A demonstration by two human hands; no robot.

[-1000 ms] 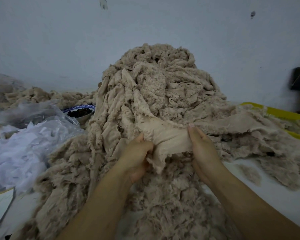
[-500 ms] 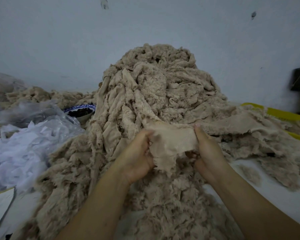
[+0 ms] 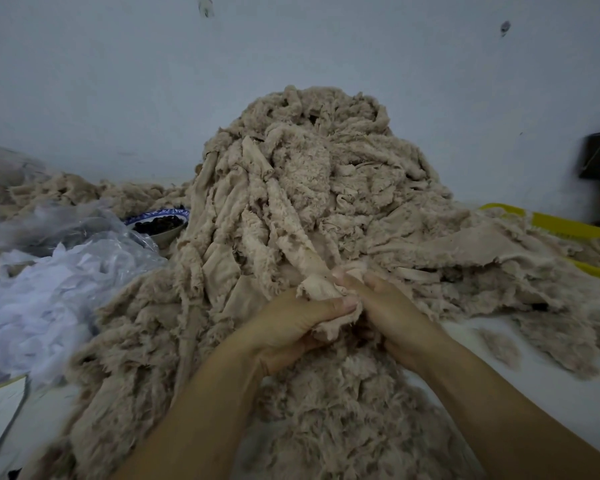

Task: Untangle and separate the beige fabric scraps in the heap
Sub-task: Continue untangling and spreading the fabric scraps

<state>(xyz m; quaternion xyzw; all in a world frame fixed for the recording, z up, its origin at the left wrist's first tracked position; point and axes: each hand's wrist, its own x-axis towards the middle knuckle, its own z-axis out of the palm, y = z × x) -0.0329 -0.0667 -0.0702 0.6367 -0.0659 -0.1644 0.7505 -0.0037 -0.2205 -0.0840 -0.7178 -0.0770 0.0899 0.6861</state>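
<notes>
We grip one beige scrap [image 3: 321, 289] with both hands, left hand [image 3: 291, 327] and right hand [image 3: 392, 310] pinched close together, at the front foot of the heap [image 3: 312, 188].

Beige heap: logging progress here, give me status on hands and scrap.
Left hand and right hand both clamped on one scrap. Scrap trails into heap, not free. Nothing else obstructing.
</notes>
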